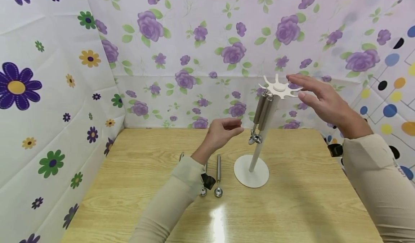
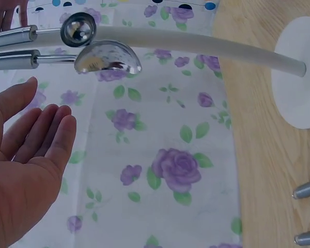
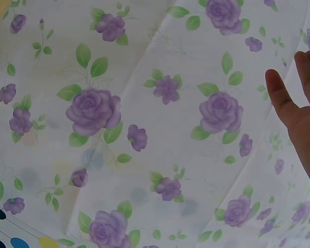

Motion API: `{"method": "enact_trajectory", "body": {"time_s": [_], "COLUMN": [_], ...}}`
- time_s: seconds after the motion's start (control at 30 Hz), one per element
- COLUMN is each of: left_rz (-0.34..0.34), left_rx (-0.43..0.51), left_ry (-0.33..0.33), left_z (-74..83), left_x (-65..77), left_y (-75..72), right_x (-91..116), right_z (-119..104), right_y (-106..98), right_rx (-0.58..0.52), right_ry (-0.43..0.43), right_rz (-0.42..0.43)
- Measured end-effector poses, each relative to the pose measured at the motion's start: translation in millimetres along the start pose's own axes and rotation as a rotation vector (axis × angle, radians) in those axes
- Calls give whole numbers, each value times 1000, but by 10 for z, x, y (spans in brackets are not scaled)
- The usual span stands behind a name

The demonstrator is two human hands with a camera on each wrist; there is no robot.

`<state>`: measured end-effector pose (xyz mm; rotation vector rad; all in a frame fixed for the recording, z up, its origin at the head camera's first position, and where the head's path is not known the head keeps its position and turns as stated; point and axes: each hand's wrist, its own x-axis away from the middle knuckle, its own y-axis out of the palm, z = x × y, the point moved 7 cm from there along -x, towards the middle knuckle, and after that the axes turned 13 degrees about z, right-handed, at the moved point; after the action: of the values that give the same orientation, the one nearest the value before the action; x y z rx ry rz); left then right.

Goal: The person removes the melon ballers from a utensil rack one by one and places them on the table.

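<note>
A white stand (image 1: 256, 153) with a round base carries a star-shaped top (image 1: 279, 88) of curved hooks. Two metal melon ballers hang from its left side, their grey handles (image 1: 266, 111) up and their shiny scoops (image 2: 107, 58) down. My left hand (image 1: 223, 133) is just left of these scoops, fingers extended, holding nothing. The left wrist view shows its palm (image 2: 31, 175) and a gap below the melon ballers. Beside the right of the hooks, my right hand (image 1: 324, 99) has its fingers spread; whether the thumb touches a hook, I cannot tell.
On the wooden table (image 1: 291, 207), left of the base, a melon baller (image 1: 218, 174) lies with its scoop toward me. Others (image 1: 203, 191) lie beside it, partly covered by my left arm. A flowered cloth (image 1: 181, 55) hangs behind, with patterned cloths at both sides.
</note>
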<state>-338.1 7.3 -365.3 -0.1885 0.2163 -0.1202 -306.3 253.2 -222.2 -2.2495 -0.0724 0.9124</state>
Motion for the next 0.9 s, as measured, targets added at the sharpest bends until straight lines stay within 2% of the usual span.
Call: {"method": "enact_trajectory", "body": {"time_s": [0.3, 0.63, 0.77, 0.9], "left_rz": [-42, -66, -61, -43], "left_rx": [7, 93, 130, 154], "left_ry": [105, 115, 110, 133], "left_z": [223, 338, 373, 414], "left_x": [-60, -81, -93, -110], "left_y": [158, 287, 339, 383], "right_x": [7, -12, -2, 3], "right_z": [-1, 6, 14, 21], "right_y": [-1, 5, 3, -7], "right_rx": [-11, -15, -17, -13], "right_ry": [2, 9, 14, 4], "right_rz": [-3, -3, -4, -2]}}
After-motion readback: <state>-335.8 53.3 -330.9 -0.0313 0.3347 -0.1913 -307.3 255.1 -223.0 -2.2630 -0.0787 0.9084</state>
